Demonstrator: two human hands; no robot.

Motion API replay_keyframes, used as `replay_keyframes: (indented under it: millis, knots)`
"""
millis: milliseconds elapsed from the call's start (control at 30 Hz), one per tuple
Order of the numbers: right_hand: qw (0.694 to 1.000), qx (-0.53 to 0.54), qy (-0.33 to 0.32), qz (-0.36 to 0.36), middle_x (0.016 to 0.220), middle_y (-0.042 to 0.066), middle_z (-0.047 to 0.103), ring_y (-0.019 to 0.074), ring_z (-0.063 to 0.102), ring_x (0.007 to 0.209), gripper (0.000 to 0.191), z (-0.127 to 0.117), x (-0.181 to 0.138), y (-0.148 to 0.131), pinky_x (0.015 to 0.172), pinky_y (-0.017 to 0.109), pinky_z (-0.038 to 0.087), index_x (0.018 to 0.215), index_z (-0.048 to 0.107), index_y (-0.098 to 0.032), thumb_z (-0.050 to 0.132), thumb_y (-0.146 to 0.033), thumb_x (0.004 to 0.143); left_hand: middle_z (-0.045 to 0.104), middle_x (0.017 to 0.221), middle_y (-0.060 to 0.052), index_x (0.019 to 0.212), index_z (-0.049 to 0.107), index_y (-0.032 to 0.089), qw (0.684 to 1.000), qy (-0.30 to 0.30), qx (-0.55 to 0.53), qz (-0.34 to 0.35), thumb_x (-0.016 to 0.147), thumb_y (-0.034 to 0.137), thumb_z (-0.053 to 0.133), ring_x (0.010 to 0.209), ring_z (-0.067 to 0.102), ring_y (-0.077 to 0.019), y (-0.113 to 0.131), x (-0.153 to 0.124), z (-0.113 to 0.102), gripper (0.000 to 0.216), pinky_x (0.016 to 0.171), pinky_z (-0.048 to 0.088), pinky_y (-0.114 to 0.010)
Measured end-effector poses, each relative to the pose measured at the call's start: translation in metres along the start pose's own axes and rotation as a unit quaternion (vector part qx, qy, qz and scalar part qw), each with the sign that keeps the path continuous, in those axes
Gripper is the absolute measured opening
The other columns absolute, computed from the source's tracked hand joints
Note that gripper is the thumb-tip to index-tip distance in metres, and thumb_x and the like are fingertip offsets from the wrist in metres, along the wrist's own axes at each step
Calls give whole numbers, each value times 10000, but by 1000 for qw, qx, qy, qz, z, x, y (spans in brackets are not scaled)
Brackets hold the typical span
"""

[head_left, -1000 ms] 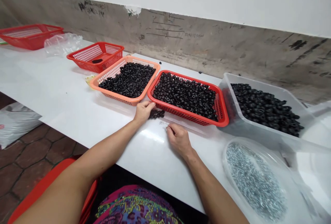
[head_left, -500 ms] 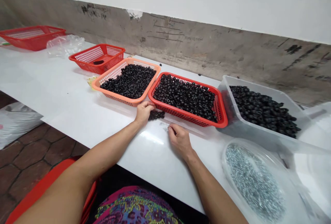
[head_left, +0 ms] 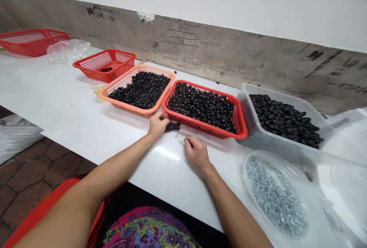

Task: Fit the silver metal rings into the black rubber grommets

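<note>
My left hand (head_left: 157, 124) rests on the white table (head_left: 129, 156) with curled fingers touching a small heap of black rings (head_left: 172, 127). My right hand (head_left: 196, 152) sits just to the right, its fingertips down by a few tiny silver rings (head_left: 179, 139). Whether it pinches any is hidden. Beyond the hands, an orange basket (head_left: 137, 91) and a red basket (head_left: 203, 108) hold many black rings. A clear plastic tub (head_left: 283, 120) holds more, and a round clear container (head_left: 275, 196) at the lower right holds small silver rings.
A smaller red basket (head_left: 103, 65) with a few black pieces stands further left, and another red basket (head_left: 33, 42) and a plastic bag (head_left: 69, 51) lie beyond it. A stained wall (head_left: 200, 45) backs the table. A white sack (head_left: 17, 137) lies on the tiled floor.
The whole view has shifted slightly, so the baskets and tub sit a little further left. Both hands stay at the heap and silver rings with no visible change in grip.
</note>
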State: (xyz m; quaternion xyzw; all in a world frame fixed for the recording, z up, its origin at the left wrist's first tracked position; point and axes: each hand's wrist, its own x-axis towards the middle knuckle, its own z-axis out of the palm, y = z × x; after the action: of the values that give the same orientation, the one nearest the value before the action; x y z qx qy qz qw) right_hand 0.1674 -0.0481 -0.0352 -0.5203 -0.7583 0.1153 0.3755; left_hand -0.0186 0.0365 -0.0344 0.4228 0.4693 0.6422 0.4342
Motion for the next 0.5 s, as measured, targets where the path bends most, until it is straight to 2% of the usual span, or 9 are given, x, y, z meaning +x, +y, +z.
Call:
replay_keyframes:
  millis: [233, 300, 367, 433, 500]
  knots:
    - [1000, 10, 11, 1, 717, 46, 704, 187, 649, 668, 220, -1, 2, 0, 660, 286, 480, 770, 655, -204, 486, -247, 903, 574, 667, 13, 659, 578, 192, 997, 12, 56, 46, 616, 150, 584, 668, 548, -161, 9, -4, 5, 60, 676, 468, -296]
    - [1000, 15, 20, 0, 711, 43, 702, 187, 646, 659, 216, -1, 2, 0, 656, 287, 485, 773, 654, -206, 486, -252, 903, 552, 695, 1, 636, 555, 202, 993, 22, 83, 79, 625, 138, 597, 712, 536, -172, 16, -11, 7, 77, 708, 462, -308]
    - [999, 19, 30, 0, 708, 41, 700, 187, 646, 656, 216, -1, 2, 0, 657, 287, 489, 782, 654, -206, 486, -257, 907, 526, 704, -10, 633, 529, 213, 977, 26, 133, 163, 645, 128, 603, 742, 519, -187, 23, -21, 9, 113, 743, 456, -328]
    - [999, 21, 40, 0, 715, 41, 702, 185, 645, 654, 215, -1, 2, 0, 659, 285, 490, 792, 656, -204, 488, -262, 912, 515, 705, -18, 667, 513, 223, 944, 15, 180, 275, 683, 138, 604, 744, 512, -198, 32, -31, 12, 126, 751, 457, -347]
    - [998, 21, 52, 0, 725, 43, 707, 182, 642, 646, 214, -2, 2, 0, 655, 284, 489, 800, 659, -199, 489, -261, 914, 544, 764, -37, 744, 529, 225, 915, 2, 188, 357, 727, 156, 605, 780, 538, -206, 44, -39, 13, 104, 763, 474, -356]
